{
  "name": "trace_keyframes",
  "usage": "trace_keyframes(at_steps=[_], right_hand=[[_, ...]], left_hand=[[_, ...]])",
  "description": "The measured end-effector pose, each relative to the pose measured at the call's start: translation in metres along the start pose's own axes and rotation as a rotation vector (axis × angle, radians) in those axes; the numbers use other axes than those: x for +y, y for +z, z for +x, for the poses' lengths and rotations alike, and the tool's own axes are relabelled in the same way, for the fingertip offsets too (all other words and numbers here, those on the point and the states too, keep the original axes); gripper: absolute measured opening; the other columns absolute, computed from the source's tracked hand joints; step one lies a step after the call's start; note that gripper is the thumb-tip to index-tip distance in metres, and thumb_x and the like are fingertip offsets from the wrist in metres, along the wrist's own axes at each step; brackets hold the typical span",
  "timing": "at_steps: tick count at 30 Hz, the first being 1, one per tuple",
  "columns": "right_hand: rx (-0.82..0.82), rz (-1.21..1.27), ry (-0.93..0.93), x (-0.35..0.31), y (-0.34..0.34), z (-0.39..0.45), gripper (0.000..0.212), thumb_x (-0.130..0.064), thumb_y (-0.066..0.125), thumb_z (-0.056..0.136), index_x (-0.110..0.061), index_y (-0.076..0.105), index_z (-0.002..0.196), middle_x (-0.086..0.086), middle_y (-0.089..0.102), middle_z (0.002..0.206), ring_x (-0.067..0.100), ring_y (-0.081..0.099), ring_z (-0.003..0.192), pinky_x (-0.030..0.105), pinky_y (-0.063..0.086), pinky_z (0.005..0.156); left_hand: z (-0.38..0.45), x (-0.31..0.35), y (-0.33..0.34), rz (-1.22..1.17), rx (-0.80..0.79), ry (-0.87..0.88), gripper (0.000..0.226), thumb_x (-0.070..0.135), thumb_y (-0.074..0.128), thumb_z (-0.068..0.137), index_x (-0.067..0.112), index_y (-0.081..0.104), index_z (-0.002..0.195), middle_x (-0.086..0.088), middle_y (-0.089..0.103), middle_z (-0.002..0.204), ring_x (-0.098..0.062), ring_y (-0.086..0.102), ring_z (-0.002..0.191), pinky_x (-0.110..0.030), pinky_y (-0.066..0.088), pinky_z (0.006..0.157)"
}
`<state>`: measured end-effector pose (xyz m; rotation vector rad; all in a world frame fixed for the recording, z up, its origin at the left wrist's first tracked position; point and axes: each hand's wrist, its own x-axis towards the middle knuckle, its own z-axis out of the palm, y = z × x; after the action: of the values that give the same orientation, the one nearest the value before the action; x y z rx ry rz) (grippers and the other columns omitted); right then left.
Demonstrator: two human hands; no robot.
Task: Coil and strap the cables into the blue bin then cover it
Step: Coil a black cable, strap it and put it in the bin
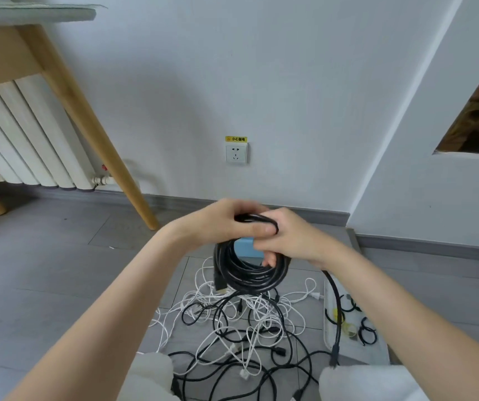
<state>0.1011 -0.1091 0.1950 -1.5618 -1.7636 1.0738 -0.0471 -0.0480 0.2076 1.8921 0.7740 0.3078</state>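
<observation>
I hold a thick black cable coil (249, 273) upright in front of me, above the floor. My left hand (220, 221) grips the top of the coil. My right hand (287, 238) clasps the same top section from the right, fingers wrapped through the loops. One loose end of this cable (337, 311) hangs down to the right, its plug near my knee. The blue bin (247, 247) shows only as a small patch through the coil, mostly hidden behind my hands. A tangle of white and black cables (241, 328) lies on the grey floor below.
A white tray or lid (348, 348) at the right holds several black straps (367, 331). A wooden table leg (93, 131) slants at the left, with a white radiator (24, 131) behind it. A wall socket (236, 153) sits straight ahead. My knees (151, 377) are at the bottom edge.
</observation>
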Motion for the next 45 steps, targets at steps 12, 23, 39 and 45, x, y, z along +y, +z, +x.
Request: trace_keyframes(at_steps=[12, 23, 39, 45], right_hand=[[0.056, 0.332, -0.169, 0.002, -0.024, -0.002, 0.023, 0.0, 0.069, 0.079, -0.019, 0.061, 0.088, -0.006, 0.063, 0.067, 0.015, 0.069, 0.069, 0.017, 0.051, 0.066], [0.151, 0.865, -0.247, -0.001, -0.012, 0.005, 0.028, -0.014, 0.071, 0.068, -0.01, 0.055, 0.09, 0.005, 0.07, 0.073, 0.016, 0.068, 0.073, 0.024, 0.055, 0.068], [0.102, 0.54, -0.191, 0.004, -0.011, 0.01, 0.037, 0.007, 0.055, 0.088, -0.013, 0.048, 0.117, -0.002, 0.065, 0.092, 0.016, 0.055, 0.057, 0.022, 0.04, 0.041], [0.286, 0.389, -0.255, 0.007, 0.005, 0.016, 0.052, -0.004, 0.078, 0.07, -0.018, 0.048, 0.109, -0.002, 0.066, 0.099, 0.009, 0.064, 0.091, 0.019, 0.051, 0.077]], left_hand=[[0.008, 0.005, 0.004, -0.345, 0.407, 0.072, 0.01, 0.021, 0.071, 0.079, 0.012, 0.067, 0.082, 0.006, 0.05, 0.052, -0.006, 0.043, 0.048, -0.017, 0.041, 0.052], [0.019, 0.01, 0.007, -1.242, 0.615, -0.001, 0.029, 0.041, 0.057, 0.088, 0.013, 0.056, 0.079, 0.008, 0.044, 0.051, -0.002, 0.04, 0.038, -0.015, 0.038, 0.041], [0.024, 0.005, -0.007, -1.677, 0.677, -0.083, 0.041, 0.05, 0.048, 0.092, 0.016, 0.042, 0.069, 0.008, 0.035, 0.036, -0.003, 0.034, 0.028, -0.013, 0.04, 0.058], [0.024, 0.007, 0.005, -1.688, 0.738, -0.066, 0.04, 0.049, 0.047, 0.092, 0.017, 0.042, 0.07, 0.007, 0.035, 0.038, -0.004, 0.036, 0.029, -0.018, 0.043, 0.06]])
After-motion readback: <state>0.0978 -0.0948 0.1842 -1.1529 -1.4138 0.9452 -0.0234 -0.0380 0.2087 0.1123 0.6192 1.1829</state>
